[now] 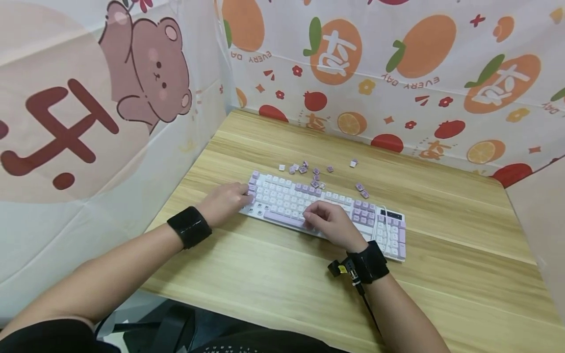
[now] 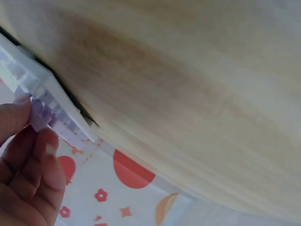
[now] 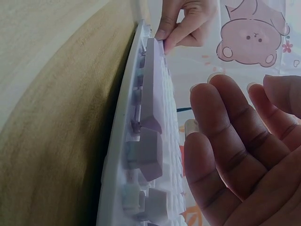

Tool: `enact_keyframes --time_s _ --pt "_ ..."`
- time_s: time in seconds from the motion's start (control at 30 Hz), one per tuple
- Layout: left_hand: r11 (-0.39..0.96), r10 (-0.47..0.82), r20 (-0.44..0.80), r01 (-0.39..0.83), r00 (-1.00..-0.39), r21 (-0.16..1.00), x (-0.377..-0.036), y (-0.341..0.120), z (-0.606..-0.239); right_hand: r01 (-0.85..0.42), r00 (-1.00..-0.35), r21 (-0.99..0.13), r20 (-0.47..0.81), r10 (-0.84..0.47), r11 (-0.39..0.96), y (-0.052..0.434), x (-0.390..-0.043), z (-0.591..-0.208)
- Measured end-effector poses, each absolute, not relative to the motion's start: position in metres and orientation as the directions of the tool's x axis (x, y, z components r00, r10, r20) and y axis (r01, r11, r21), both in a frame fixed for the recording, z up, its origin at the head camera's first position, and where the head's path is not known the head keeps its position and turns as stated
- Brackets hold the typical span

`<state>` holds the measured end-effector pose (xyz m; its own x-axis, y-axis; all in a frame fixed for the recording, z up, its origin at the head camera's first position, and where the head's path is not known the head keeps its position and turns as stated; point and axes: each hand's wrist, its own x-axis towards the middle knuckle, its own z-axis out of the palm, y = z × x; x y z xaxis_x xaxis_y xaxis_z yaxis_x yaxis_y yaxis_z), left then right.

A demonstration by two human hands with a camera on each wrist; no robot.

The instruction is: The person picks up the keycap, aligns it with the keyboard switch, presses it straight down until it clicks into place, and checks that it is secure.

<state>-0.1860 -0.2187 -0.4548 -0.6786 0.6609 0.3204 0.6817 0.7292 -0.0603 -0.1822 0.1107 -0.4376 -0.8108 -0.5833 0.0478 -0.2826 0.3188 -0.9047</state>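
Observation:
A white and lilac keyboard (image 1: pixel 282 196) lies across the wooden table. At its left end my left hand (image 1: pixel 225 203) pinches a lilac keycap (image 2: pixel 38 120) between thumb and fingers, right at the keyboard's edge; whether the cap sits on its switch I cannot tell. Several bare switches (image 1: pixel 259 212) show near the lower left corner. My right hand (image 1: pixel 333 223) is over the front middle of the keyboard, near the right end of the long lilac space bar (image 3: pixel 153 89). Its fingers are loosely bent, and nothing shows between them in the right wrist view.
Several loose lilac and white keycaps (image 1: pixel 302 169) lie behind the keyboard, with a few farther right (image 1: pixel 362 190). A white cable (image 1: pixel 387 228) lies over the keyboard's right part. Printed cloth (image 1: pixel 273 78) hangs behind and to the left of the table (image 1: pixel 441 264).

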Motion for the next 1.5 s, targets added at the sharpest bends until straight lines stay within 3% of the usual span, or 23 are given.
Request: enact_keyframes --time_s 0.17,0.5,0.7,0.97,1.23,1.5 --pt "0.761 0.609 0.272 0.646 -0.745 0.062 -0.187 -0.219 -0.451 -0.265 -0.810 -0.915 0.040 -0.585 0.305 0.112 -0.183 -0.441" --pt "0.776 0.590 0.237 0.623 -0.772 0.098 -0.188 -0.216 -0.447 -0.267 -0.817 -0.911 0.041 -0.576 0.313 0.116 -0.185 -0.443" --pt "0.767 0.609 0.244 0.639 -0.755 0.062 -0.187 -0.213 -0.445 -0.264 -0.817 -0.911 0.036 -0.575 0.318 0.116 -0.185 -0.445" --pt "0.728 0.682 0.286 0.662 -0.673 -0.177 -0.181 -0.208 -0.449 -0.255 -0.815 -0.917 0.033 -0.578 0.307 0.118 -0.183 -0.448" --pt "0.737 0.658 0.319 0.670 -0.682 -0.089 -0.178 -0.209 -0.451 -0.255 -0.815 -0.917 0.032 -0.578 0.308 0.118 -0.182 -0.448" --pt "0.740 0.657 0.268 0.671 -0.704 -0.051 -0.183 -0.212 -0.443 -0.260 -0.807 -0.915 0.031 -0.590 0.307 0.115 -0.179 -0.450"
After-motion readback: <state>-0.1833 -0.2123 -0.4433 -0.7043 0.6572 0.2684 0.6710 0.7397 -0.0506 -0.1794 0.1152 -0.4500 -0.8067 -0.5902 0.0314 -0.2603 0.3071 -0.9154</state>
